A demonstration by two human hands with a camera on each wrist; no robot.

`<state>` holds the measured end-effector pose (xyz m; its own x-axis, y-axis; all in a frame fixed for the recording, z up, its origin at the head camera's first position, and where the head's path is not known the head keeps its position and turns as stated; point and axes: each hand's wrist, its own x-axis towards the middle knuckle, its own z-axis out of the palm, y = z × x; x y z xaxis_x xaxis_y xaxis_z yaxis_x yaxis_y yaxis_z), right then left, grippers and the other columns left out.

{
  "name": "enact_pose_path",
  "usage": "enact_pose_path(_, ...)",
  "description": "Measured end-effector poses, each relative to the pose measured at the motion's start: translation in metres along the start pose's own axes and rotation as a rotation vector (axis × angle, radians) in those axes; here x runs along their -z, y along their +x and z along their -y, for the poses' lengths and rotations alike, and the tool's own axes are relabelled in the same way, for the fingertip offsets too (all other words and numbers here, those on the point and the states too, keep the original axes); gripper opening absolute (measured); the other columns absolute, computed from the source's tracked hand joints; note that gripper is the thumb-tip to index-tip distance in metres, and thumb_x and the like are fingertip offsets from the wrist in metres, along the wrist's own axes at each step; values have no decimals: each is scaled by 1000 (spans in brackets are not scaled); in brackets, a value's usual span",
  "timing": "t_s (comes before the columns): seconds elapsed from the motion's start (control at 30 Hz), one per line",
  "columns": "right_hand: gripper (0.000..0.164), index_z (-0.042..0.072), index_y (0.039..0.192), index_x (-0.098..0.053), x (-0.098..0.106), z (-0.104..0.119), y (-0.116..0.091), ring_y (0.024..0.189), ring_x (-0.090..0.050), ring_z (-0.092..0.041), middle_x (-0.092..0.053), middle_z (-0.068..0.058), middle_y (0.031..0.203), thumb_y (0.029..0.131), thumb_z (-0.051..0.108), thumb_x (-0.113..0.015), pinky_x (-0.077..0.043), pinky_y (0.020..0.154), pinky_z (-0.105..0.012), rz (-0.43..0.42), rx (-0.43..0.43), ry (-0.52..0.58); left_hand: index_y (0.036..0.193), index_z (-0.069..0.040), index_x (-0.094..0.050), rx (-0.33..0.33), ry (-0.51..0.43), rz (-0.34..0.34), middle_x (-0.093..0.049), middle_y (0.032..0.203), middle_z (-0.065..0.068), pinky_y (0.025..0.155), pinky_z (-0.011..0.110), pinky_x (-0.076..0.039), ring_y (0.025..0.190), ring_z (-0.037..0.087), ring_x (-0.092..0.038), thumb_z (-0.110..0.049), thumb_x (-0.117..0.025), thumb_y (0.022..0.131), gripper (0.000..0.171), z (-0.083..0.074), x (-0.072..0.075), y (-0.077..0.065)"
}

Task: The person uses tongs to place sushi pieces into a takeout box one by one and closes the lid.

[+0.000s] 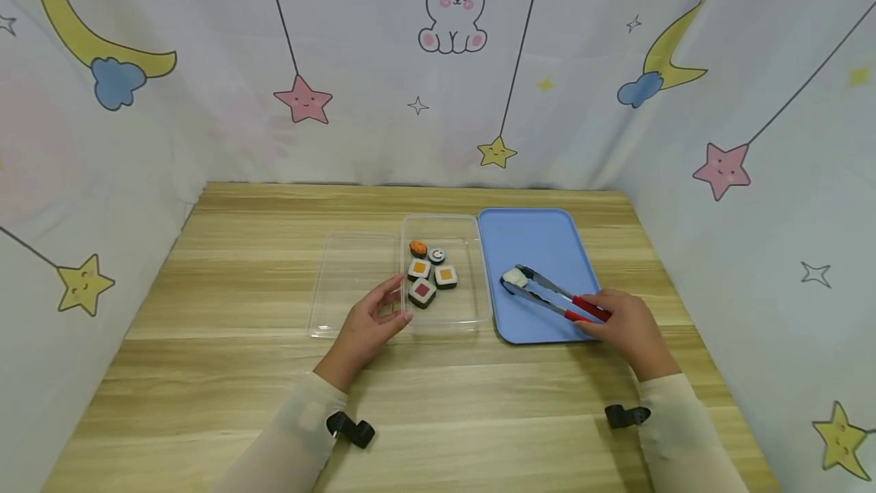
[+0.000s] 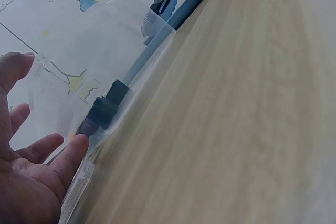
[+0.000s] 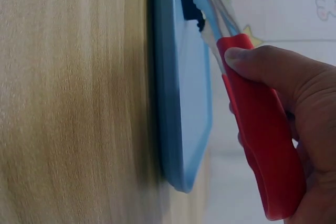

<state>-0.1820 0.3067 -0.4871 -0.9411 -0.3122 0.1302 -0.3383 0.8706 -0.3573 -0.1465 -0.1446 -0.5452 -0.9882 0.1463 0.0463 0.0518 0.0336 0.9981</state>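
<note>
My right hand [image 1: 627, 326] grips a pair of tongs [image 3: 257, 124] by their red handles. Their metal tips stand on either side of a white-topped sushi piece [image 1: 515, 278], whose dark side [image 3: 190, 3] shows in the right wrist view. This piece is over the blue tray [image 1: 534, 238]. My left hand [image 1: 366, 329] is at the left wall of a clear plastic box [image 1: 472, 303], fingers spread and fingertips right at the wall. In the box lie several sushi pieces, among them an orange-topped one [image 1: 418, 249] and one with a red centre [image 1: 422, 293].
A clear lid [image 1: 352, 272] lies to the left of the box, partly behind my left hand. Box and tray stand side by side on the wooden table [image 1: 438, 409]. A patterned cloth [image 1: 383, 59] hangs behind and along both sides.
</note>
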Motion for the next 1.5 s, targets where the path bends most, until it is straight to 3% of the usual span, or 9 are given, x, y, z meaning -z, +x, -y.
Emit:
enact_pose_path(0.23, 40, 2, 113, -79, 2, 3, -1, 79, -62, -25, -73, -12, 96, 79, 18, -91, -56, 68, -40, -22, 13, 7, 155, -4, -46, -7, -13, 0, -42, 162, 12, 108, 36, -52, 144, 36, -46, -5, -77, 94, 69, 0, 1, 1)
enact_pose_path(0.5, 40, 4, 114, -80, 9, 3, 2, 70, -52, -20, -68, -8, 83, 78, 19, -93, -44, 57, -30, -58, 4, 44, 156, -8, -47, 17, -9, -2, -43, 162, 8, 108, 35, -52, 144, 34, -46, -7, -77, 94, 69, 0, 1, 1)
enact_pose_path(0.73, 42, 4, 116, -80, 13, 5, 9, 77, -62, -24, -74, -12, 97, 78, 16, -92, -55, 62, -32, -100, 3, 88, 155, -6, -47, 13, -14, -2, -43, 161, 12, 107, 35, -52, 143, 35, -46, -5, -78, 93, 69, 0, 0, 2)
enact_pose_path(0.97, 42, 6, 119, -79, 20, 20, 19, 82, -64, -27, -74, -13, 103, 81, 20, -91, -57, 63, -31, -102, -3, 133, 155, -5, -47, 9, -24, 1, -43, 161, 14, 106, 33, -53, 143, 36, -46, -3, -78, 93, 69, -1, 0, 1)
enact_pose_path(1.1, 42, 7, 118, -80, 20, 33, 28, 85, -65, -27, -75, -12, 104, 80, 21, -92, -60, 66, -37, -106, 53, 141, 155, -5, -47, 7, -28, 3, -43, 161, 13, 106, 33, -53, 143, 36, -46, -4, -78, 93, 69, -1, 0, 1)
enact_pose_path(1.33, 39, 11, 113, -81, 16, 60, 45, 83, -64, -23, -74, -3, 98, 78, 20, -93, -58, 66, -32, -5, 163, 181, 155, -5, -46, 7, -29, 4, -43, 161, 14, 107, 34, -53, 143, 36, -46, -5, -78, 93, 70, -1, 1, 1)
enact_pose_path(1.5, 41, 14, 116, -81, 17, 75, 54, 82, -63, -21, -72, 3, 94, 78, 22, -93, -56, 66, -32, 74, 246, 130, 155, -4, -46, 0, -39, 10, -42, 161, 16, 107, 36, -52, 144, 37, -46, -4, -78, 93, 70, -2, 1, 1)
